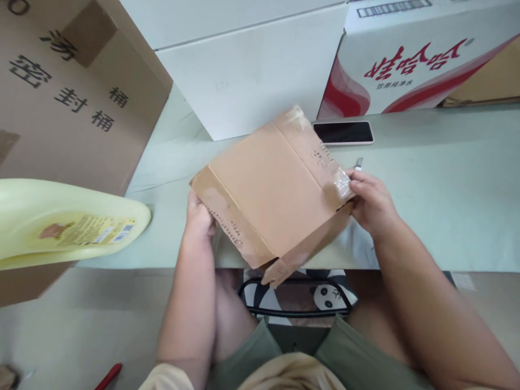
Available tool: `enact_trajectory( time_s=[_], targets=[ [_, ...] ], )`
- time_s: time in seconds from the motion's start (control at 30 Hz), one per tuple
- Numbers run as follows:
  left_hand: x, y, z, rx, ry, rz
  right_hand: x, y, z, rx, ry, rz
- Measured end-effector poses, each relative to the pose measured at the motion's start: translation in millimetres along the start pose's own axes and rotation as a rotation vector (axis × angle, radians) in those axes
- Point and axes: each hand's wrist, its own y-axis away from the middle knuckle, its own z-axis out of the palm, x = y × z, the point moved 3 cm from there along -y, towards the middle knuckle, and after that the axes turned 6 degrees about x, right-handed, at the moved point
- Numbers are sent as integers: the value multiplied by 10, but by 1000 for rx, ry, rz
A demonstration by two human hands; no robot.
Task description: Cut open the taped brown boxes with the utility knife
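Carton (264, 179): brown cardboard, held in both hands at the near middle of the counter, turned at an angle; its near corner reaches past the counter's near edge, with a loose flap (277, 272) hanging there. Contact with the surface below cannot be told.
Left hand (200, 218): at the carton's left edge, gripping it; the fingers are partly hidden by the cardboard.
Right hand (371, 203): at the carton's right corner, thumb and fingers pinched narrow on it, beside a patch of clear tape (343, 182).
Counter (439, 179): pale green surface, running left to right.
Phone (344, 133): dark screen upward, just right of the carton's far corner.
Metal piece (359, 162): small, flat, just beyond the right hand; partly hidden.
White box (252, 76): far side, behind the carton.
Printed box (398, 65): far right, white with red lettering and a red wave, beside the white box.
Large box (81, 135): far left, brown with black characters.
Bottle (81, 219): left, pale yellow with a printed label, nearer than the large box.
Panda-print item (327, 297): below the counter's near edge, between the legs, crossed by a black frame (298, 313).
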Motion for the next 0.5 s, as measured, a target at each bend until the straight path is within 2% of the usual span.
enact_trajectory(
  time_s=[0.13, 0.2, 0.33, 0.43, 0.5],
  targets=[
    [-14, 98, 39, -65, 7, -51, -134, 67, -33, -261, 1, 148],
    [-47, 126, 58, -130, 1, -77, -172, 106, -30, -321, -8, 167],
    [-108, 172, 103, -272, -12, -152, -162, 118, -13, -313, 10, 145],
    [-110, 207, 130, -304, -25, -213, -129, 88, -32, -247, 4, 103],
    [-87, 235, 149, -305, -28, -250, -119, 70, -61, -179, 51, 25]
  ],
)
